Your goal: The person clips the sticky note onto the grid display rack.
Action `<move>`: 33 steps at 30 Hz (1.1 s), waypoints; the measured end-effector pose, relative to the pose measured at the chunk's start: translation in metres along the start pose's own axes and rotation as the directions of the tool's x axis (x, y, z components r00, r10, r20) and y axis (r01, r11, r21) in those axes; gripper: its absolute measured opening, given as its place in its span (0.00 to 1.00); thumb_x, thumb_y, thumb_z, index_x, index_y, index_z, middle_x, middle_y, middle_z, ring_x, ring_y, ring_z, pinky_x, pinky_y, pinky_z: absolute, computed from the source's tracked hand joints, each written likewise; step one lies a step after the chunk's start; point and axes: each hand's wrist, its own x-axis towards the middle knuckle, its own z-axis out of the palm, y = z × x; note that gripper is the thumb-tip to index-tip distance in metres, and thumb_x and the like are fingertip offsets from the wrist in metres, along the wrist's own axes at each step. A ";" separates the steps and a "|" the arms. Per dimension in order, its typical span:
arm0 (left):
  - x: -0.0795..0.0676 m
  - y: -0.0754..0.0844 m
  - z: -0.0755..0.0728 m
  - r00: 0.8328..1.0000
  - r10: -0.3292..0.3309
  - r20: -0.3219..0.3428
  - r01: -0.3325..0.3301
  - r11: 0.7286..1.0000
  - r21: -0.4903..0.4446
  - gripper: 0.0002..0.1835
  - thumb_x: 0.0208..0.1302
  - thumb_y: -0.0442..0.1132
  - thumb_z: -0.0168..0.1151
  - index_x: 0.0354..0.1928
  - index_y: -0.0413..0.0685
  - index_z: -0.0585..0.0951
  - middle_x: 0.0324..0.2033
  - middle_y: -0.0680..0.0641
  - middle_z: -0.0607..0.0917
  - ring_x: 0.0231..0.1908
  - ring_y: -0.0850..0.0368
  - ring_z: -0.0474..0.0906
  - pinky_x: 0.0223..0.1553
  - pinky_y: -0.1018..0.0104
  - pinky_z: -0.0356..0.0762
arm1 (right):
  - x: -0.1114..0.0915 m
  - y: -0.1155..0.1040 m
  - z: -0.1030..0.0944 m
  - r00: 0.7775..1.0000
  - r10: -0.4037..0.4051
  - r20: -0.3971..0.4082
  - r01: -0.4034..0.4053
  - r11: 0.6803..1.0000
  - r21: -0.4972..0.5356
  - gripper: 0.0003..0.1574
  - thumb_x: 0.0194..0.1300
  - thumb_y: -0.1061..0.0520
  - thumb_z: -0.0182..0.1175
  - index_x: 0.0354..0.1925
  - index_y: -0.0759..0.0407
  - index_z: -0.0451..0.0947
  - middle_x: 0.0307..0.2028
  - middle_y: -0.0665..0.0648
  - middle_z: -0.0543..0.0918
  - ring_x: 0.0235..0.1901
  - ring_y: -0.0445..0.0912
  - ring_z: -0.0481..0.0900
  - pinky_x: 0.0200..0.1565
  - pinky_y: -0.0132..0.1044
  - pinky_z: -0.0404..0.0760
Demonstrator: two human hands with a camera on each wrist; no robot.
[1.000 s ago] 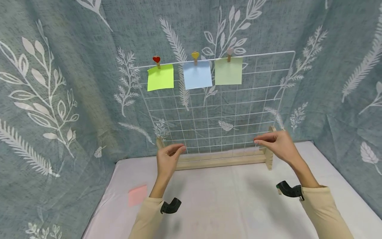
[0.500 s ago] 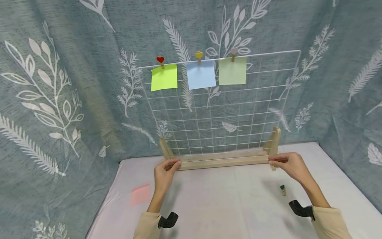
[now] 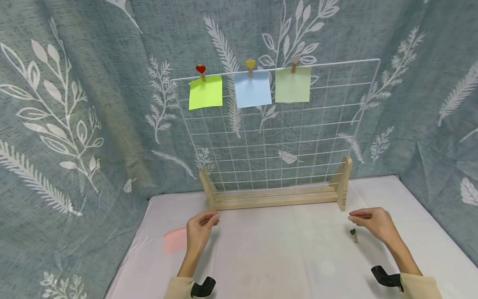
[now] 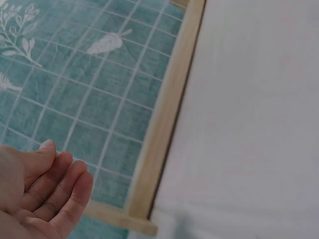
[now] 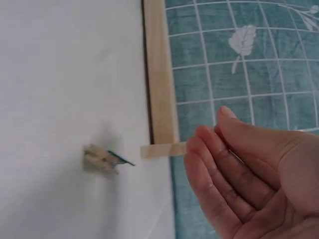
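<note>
My left hand [image 3: 198, 234] hovers over the white table just right of a pink sticky note [image 3: 174, 241], overlapping its edge in the head view. Its fingers bend loosely with nothing between them, as the left wrist view shows. On the other side, my right hand [image 3: 376, 225] hangs above and beside a small wooden clothespin [image 5: 102, 159] with a green heart, lying on the table. The right fingers are loosely curved and hold nothing. Behind both hands stands a white wire grid [image 3: 265, 146] in a wooden base [image 3: 276, 202].
Along the grid's top wire hang a lime note [image 3: 206, 93], a blue note [image 3: 253, 90] and a pale green note [image 3: 293, 85], each under a heart clothespin. A teal leaf-patterned curtain [image 3: 123, 112] surrounds the table [image 3: 269, 249] at the back and sides.
Both hands have drawn back from in front of the grid toward the near side and spread slightly apart. The green-heart clothespin, earlier mostly covered by the right wrist camera, now shows.
</note>
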 end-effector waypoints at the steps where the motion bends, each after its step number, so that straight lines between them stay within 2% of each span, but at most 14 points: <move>1: -0.002 -0.003 -0.002 1.000 -0.001 0.001 0.001 1.000 -0.003 0.06 0.60 0.28 0.68 0.36 0.29 0.85 0.30 0.34 0.87 0.28 0.52 0.85 0.34 0.71 0.85 | 0.000 0.001 0.001 1.000 0.009 -0.003 -0.009 1.000 -0.006 0.21 0.66 0.54 0.65 0.46 0.73 0.83 0.36 0.65 0.87 0.34 0.53 0.87 0.40 0.54 0.85; 6: -0.009 -0.016 -0.011 1.000 0.000 -0.007 0.000 1.000 0.024 0.06 0.61 0.28 0.67 0.37 0.28 0.85 0.31 0.34 0.87 0.27 0.52 0.85 0.33 0.73 0.85 | -0.001 0.007 0.003 0.999 0.041 0.004 -0.041 0.999 -0.018 0.21 0.65 0.54 0.66 0.45 0.73 0.83 0.36 0.65 0.88 0.34 0.53 0.87 0.40 0.54 0.85; 12: -0.013 -0.026 -0.027 0.999 -0.002 -0.051 0.007 0.996 0.093 0.06 0.60 0.29 0.68 0.37 0.30 0.86 0.30 0.37 0.88 0.28 0.54 0.86 0.33 0.76 0.83 | -0.004 0.015 0.007 0.999 0.013 -0.030 -0.015 0.998 -0.057 0.17 0.62 0.57 0.67 0.42 0.71 0.85 0.34 0.64 0.88 0.34 0.53 0.86 0.36 0.47 0.85; 17: -0.011 -0.034 -0.045 0.991 0.027 -0.130 0.001 0.978 0.209 0.05 0.58 0.27 0.69 0.36 0.32 0.87 0.31 0.38 0.88 0.28 0.61 0.84 0.30 0.83 0.79 | -0.006 0.020 0.008 0.999 0.036 -0.028 -0.038 0.997 -0.073 0.18 0.62 0.56 0.68 0.42 0.71 0.85 0.34 0.64 0.88 0.40 0.61 0.84 0.41 0.54 0.84; 22: -0.012 -0.041 -0.067 0.972 0.006 -0.236 0.072 0.945 0.318 0.04 0.57 0.27 0.69 0.36 0.34 0.87 0.31 0.38 0.88 0.27 0.65 0.81 0.27 0.84 0.74 | -0.009 0.023 0.009 0.998 0.066 -0.016 -0.067 0.995 -0.077 0.20 0.63 0.53 0.68 0.43 0.70 0.84 0.36 0.64 0.88 0.45 0.66 0.81 0.46 0.60 0.80; 27: -0.012 -0.046 -0.092 0.946 -0.044 -0.323 0.155 0.932 0.327 0.07 0.58 0.27 0.68 0.38 0.31 0.86 0.32 0.36 0.87 0.24 0.77 0.73 0.24 0.84 0.71 | -0.013 0.024 0.011 0.998 0.042 -0.045 -0.046 0.995 -0.085 0.20 0.63 0.54 0.68 0.44 0.70 0.84 0.37 0.65 0.88 0.47 0.68 0.80 0.47 0.62 0.78; 30: -0.009 -0.049 -0.105 0.934 -0.080 -0.349 0.203 0.921 0.332 0.09 0.59 0.27 0.68 0.40 0.29 0.85 0.33 0.35 0.87 0.23 0.81 0.70 0.24 0.86 0.70 | -0.015 0.025 0.012 0.996 0.019 -0.084 -0.028 0.994 -0.109 0.18 0.62 0.55 0.68 0.42 0.71 0.85 0.35 0.65 0.88 0.45 0.68 0.80 0.46 0.61 0.79; 33: -0.007 -0.051 -0.116 0.931 -0.118 -0.346 0.245 0.904 0.351 0.11 0.59 0.28 0.67 0.42 0.27 0.84 0.33 0.34 0.87 0.23 0.80 0.70 0.23 0.85 0.68 | -0.017 0.026 0.014 0.993 0.019 -0.120 -0.036 0.990 -0.139 0.17 0.61 0.56 0.69 0.40 0.71 0.85 0.34 0.65 0.87 0.42 0.67 0.82 0.42 0.58 0.80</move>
